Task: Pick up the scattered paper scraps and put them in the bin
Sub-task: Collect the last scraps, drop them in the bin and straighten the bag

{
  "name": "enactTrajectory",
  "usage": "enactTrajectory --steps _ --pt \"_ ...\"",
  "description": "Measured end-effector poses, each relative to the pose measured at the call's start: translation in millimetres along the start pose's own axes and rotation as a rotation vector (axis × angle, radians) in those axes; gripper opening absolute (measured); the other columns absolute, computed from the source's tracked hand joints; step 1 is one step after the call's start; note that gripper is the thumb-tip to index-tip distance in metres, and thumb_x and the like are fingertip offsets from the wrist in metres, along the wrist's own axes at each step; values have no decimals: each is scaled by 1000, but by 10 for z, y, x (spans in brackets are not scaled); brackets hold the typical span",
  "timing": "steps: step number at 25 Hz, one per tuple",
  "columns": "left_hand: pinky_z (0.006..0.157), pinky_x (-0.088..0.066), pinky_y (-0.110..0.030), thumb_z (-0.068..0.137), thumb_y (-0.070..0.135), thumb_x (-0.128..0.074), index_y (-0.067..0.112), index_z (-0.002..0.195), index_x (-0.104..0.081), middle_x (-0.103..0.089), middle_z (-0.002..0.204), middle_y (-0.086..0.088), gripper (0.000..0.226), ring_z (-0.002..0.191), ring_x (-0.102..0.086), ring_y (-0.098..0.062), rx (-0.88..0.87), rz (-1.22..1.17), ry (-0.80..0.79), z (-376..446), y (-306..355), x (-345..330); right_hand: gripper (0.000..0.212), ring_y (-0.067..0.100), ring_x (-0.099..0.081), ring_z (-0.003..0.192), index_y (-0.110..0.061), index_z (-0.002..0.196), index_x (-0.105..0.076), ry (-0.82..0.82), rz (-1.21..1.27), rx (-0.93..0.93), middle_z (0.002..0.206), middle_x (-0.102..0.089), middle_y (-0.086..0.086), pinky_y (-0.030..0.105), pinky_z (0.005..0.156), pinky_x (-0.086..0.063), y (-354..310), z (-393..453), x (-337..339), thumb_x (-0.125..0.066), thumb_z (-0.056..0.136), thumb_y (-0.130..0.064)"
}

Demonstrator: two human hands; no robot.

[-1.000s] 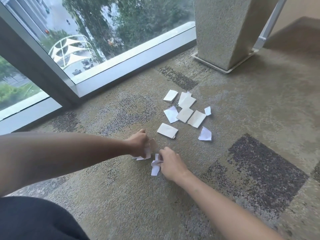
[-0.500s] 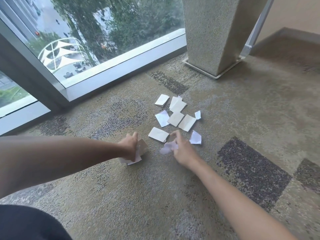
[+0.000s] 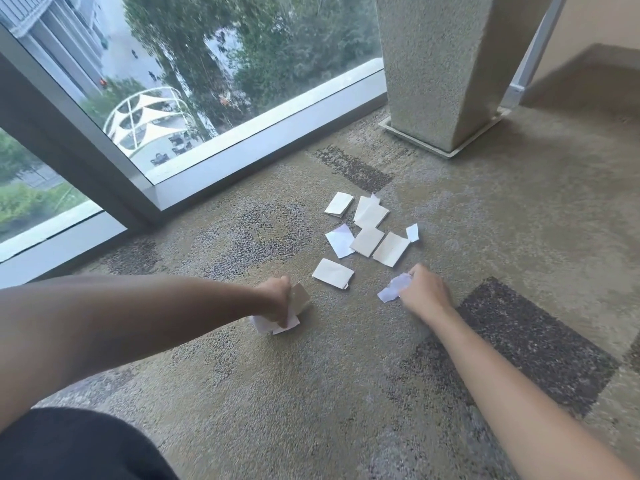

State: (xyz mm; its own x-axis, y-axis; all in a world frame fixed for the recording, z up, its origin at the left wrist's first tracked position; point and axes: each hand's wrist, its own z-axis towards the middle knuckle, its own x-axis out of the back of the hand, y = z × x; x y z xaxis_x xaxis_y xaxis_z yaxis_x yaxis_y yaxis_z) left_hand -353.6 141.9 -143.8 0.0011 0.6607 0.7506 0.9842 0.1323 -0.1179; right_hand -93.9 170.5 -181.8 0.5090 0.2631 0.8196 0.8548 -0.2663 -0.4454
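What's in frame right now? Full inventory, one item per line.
loose paper scraps: seven or so, cream and white, on the carpet past the hands
left-hand scraps: small bunch, cream and white, gripped in the left hand
right-hand scraps: crumpled, white, pinched in the right hand
carpet: one, beige with dark patches, the whole floor
pillar: one, speckled grey, top right
window: glass with pale sill, top left
bin: not in view
left hand: one, centre left
right hand: one, centre right

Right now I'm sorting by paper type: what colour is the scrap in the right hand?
White with a faint lilac tint, the scrap; head view.
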Motion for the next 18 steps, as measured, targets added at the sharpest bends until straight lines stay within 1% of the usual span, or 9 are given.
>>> enactTrajectory --steps 2,4,5,6,8,10,12,15,18 --pt "77 -54 -27 75 28 -82 7 127 -45 -57 110 -8 67 100 -60 -22 -30 54 -6 6 4 41 20 26 -59 88 -10 115 -56 45 -32 26 120 -58 13 27 64 -37 8 -56 6 -55 97 -20" --pt "69 -53 -24 75 30 -81 5 122 -53 -57 97 -5 60 89 -60 -18 -88 118 -18 20 18 136 23 13 -49 64 -10 115 -59 73 -48 34 125 -46 12 21 49 -32 30 -75 -7 -62 95 -22" --pt "67 -52 -22 76 30 -80 4 120 -55 -59 95 -4 56 86 -59 -17 -134 141 -28 39 38 199 24 9 -44 59 -9 114 -60 76 -48 43 127 -43 12 18 44 -28 40 -68 -8 -64 94 -22" --pt "69 -52 -22 76 28 -80 3 118 -58 -62 97 -5 54 87 -61 -18 -190 156 -32 69 66 267 24 8 -44 59 -8 113 -61 73 -44 57 128 -42 13 18 44 -29 47 -63 -2 -65 93 -21" --pt "83 -55 -29 75 26 -81 4 117 -65 -67 109 -8 50 99 -63 -20 -333 159 -1 141 141 382 22 17 -54 74 -7 111 -62 50 -45 83 125 -50 13 22 57 -39 56 -41 24 -66 91 -15" --pt "100 -45 -34 74 28 -82 8 112 -70 -55 127 -4 45 118 -48 -19 -487 186 79 197 242 437 22 26 -60 95 -7 111 -62 12 -43 87 118 -59 12 28 67 -41 45 -17 63 -65 89 -7" --pt "111 -34 -41 73 29 -82 13 107 -72 -35 144 -1 39 136 -25 -22 -591 274 115 283 344 442 18 29 -59 100 -8 108 -61 -35 -31 83 115 -63 13 27 68 -38 58 36 103 -63 90 -9" --pt "112 -31 -57 72 26 -83 19 114 -69 -17 156 7 45 148 -4 -27 -643 316 60 408 427 433 12 24 -53 86 -15 93 -55 -80 55 54 111 -65 13 27 58 -35 126 115 153 -66 91 -20" --pt "103 -44 -48 70 25 -85 12 117 -67 -20 152 8 53 139 -25 -25 -667 301 55 415 498 448 14 23 -51 84 -12 102 -60 -78 126 17 111 -65 11 26 55 -35 208 164 204 -63 93 -23"
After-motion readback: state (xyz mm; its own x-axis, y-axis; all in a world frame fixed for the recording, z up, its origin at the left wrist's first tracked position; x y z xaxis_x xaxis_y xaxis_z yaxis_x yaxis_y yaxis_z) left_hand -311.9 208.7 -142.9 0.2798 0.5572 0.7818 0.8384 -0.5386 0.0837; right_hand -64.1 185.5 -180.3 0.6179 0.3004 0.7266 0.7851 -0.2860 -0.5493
